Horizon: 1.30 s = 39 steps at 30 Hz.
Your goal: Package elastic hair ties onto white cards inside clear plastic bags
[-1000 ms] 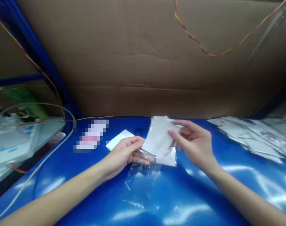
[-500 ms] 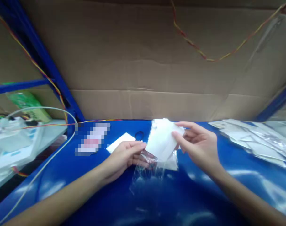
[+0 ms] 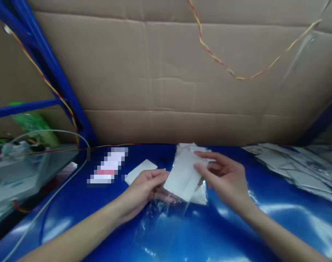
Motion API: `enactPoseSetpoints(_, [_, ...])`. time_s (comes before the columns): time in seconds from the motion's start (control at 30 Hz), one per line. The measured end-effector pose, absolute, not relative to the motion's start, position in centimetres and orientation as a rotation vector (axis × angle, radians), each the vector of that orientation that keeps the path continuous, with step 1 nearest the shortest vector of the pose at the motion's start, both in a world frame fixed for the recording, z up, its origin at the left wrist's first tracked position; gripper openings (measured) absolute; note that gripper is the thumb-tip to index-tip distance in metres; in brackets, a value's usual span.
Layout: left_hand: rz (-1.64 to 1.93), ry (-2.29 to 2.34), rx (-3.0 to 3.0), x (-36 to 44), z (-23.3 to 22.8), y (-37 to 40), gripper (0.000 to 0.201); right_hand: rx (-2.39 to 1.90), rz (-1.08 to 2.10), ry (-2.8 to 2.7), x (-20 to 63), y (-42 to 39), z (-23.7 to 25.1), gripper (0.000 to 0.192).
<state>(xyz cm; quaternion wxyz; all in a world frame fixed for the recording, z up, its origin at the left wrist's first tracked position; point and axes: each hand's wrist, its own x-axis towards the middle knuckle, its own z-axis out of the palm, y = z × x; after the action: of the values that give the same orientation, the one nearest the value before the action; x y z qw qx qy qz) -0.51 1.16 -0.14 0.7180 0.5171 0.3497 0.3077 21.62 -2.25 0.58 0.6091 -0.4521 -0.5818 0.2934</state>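
Right hand (image 3: pixel 228 174) has its thumb and fingers clamped on a white card (image 3: pixel 182 176) above the middle of the blue tabletop (image 3: pixel 223 236). Left hand (image 3: pixel 144 187) is pinched together at the card's left edge, holding a clear bag (image 3: pixel 156 211) that hangs in loose folds below its fingers. Behind and under the card a white packet (image 3: pixel 201 195) shows, its near corner poking out. Blue surface runs from the bag toward the person and from the right wrist over to a pile of packets (image 3: pixel 294 169) at the right. Cardboard (image 3: pixel 127 65) rises along the far edge; a blue post (image 3: pixel 54 69) stands at the left corner. Bluish marks on a white box (image 3: pixel 18 178) are too blurred to read, and a flat item (image 3: pixel 107 165), pixelated, lies beyond the left forearm. Just past the left hand rests a second card (image 3: pixel 141 170), set askew. The held card is tilted, its long axis slanting, the far end leaning right and the near end pointing toward the person's left.
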Motion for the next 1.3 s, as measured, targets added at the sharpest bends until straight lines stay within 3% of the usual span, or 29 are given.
enactPoseSetpoints(0.2, [0.686,0.790,1.128,-0.4,0.0,0.9,0.037,-0.991,0.490,-1.373,21.4,-2.7,0.5,0.020])
enactPoseSetpoints(0.53, [0.751,0.755,1.067,-0.5,-0.5,1.2,0.035,-1.045,0.591,-1.426,21.4,-2.4,0.1,0.021])
enactPoseSetpoints(0.67, [0.767,0.789,1.020,-0.5,-0.5,1.2,0.035,-1.021,0.340,-1.689,21.4,-2.1,-0.5,0.016])
enactPoseSetpoints(0.83, [0.799,0.778,0.985,-0.4,-0.2,1.1,0.032,-0.858,0.143,-1.913,21.4,-2.4,-0.9,0.029])
enactPoseSetpoints(1.0, [0.819,0.758,0.953,-0.3,0.0,0.8,0.025,-0.858,0.205,-1.957,21.4,-2.6,-0.5,0.030])
enactPoseSetpoints(1.1, [0.844,0.739,0.907,-0.2,0.0,0.6,0.020,-0.983,0.352,-1.911,21.1,-2.6,-0.4,0.020])
enactPoseSetpoints(1.2, [0.867,0.769,0.867,-0.1,0.1,0.5,0.020,-1.083,0.529,-1.824,20.8,-2.5,-0.4,0.019])
enactPoseSetpoints(1.3, [0.881,0.791,0.857,0.0,0.2,0.4,0.023,-1.009,0.486,-1.861,20.8,-2.6,-0.5,0.019])
